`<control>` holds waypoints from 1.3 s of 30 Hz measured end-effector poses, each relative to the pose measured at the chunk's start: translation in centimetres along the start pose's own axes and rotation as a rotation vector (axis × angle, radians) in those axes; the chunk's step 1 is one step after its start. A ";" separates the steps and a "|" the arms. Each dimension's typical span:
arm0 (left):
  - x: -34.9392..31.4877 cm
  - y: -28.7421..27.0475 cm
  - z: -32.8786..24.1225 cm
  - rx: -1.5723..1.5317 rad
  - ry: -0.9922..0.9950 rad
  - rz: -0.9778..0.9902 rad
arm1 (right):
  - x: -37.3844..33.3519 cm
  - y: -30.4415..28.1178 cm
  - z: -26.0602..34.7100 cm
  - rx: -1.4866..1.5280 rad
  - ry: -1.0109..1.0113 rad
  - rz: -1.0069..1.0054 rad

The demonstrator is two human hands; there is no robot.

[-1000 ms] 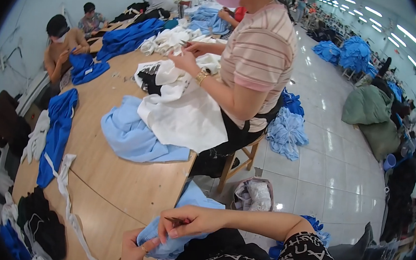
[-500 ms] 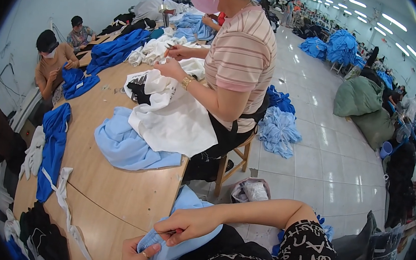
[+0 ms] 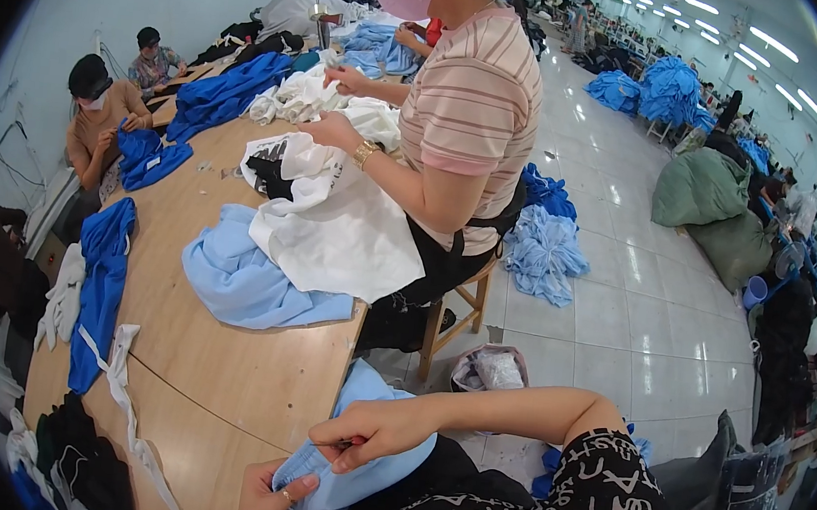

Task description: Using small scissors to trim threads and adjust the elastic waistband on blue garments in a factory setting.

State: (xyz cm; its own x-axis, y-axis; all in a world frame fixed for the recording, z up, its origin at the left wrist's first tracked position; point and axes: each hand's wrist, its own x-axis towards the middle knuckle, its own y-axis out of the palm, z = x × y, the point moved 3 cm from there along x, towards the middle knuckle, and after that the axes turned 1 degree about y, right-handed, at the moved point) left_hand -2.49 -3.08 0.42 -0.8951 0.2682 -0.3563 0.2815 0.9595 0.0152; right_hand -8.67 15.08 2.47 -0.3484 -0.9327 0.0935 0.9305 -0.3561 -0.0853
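A light blue garment lies over the near edge of the wooden table, in front of me. My left hand grips its lower folded edge from below. My right hand rests on top of the same cloth with the fingers pinched together near a seam; whether a small tool is in the fingers I cannot tell. My right forearm comes in from the right in a black sleeve with white lettering.
A person in a striped shirt sits on a wooden stool, handling white garments over a light blue one. Other people sit across the table with blue garments. Cloth heaps and a bag lie on the tiled floor.
The view has tipped slightly, so the table and the person in the striped shirt sit lower and nearer. My hands stay on the light blue garment, with the right hand shifted a little along its edge.
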 end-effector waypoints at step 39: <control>-0.2 -1.9 1.4 -0.135 -0.034 -0.106 | -0.4 -6.4 -3.0 -0.249 0.091 -0.487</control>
State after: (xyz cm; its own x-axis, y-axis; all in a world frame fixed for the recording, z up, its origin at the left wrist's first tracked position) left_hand -2.32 -5.04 -0.86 -0.9043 0.1636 -0.3942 0.1347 0.9858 0.1002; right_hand -14.84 17.59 -0.01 -0.7501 -0.6544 0.0956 0.6087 -0.7396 -0.2871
